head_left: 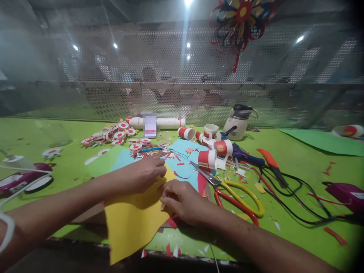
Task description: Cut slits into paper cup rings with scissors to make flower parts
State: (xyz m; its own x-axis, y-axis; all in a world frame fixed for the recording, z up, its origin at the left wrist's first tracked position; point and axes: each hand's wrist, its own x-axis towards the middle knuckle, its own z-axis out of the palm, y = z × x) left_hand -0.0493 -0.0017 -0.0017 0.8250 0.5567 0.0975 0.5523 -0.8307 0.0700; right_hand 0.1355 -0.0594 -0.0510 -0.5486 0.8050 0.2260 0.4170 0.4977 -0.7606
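Note:
My left hand (143,174) rests over the upper part of a yellow paper sheet (133,220), its fingers curled together. What they hold, if anything, is hidden. Just to its right, my right hand (186,201) has thumb and fingers pinched together at the sheet's right edge. A small pale bit shows at those fingertips, too small to name. The yellow sheet hangs over the table's front edge. Beyond the hands lies light blue paper (184,148) strewn with red and white scraps. Large scissors (227,193) with red and yellow handles lie right of my right hand, blades apart.
Red-and-white paper cups (207,159) lie behind the scissors, near a lidded jar (237,123). Cup-based cutouts (113,134) are heaped at the back left. An orange-and-black tool (273,167) and black cables (298,212) spread at right. A perforated screen (170,76) stands behind.

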